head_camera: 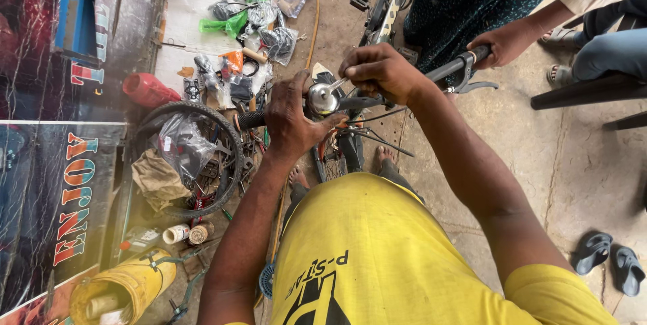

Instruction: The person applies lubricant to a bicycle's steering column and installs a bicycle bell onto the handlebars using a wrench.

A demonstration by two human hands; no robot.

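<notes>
My left hand (pixel 291 119) grips the bicycle handlebar (pixel 367 101) beside a shiny chrome bell (pixel 321 98) mounted on it. My right hand (pixel 381 69) pinches the bell's small lever just above the dome. The black left grip (pixel 251 120) sticks out past my left hand. Another person's hand (pixel 507 42) holds the right grip (pixel 459 66) near the brake lever. The bicycle's front wheel (pixel 337 156) drops away between my bare feet. I am wearing a yellow shirt.
A tyre (pixel 192 156) filled with bagged parts and tools lies at left, next to a red container (pixel 148 89) and small bags of spares (pixel 259 15). A yellow bucket (pixel 125 288) stands at lower left. Dark sandals (pixel 610 261) lie at right. A bench edge (pixel 586 89) crosses the upper right.
</notes>
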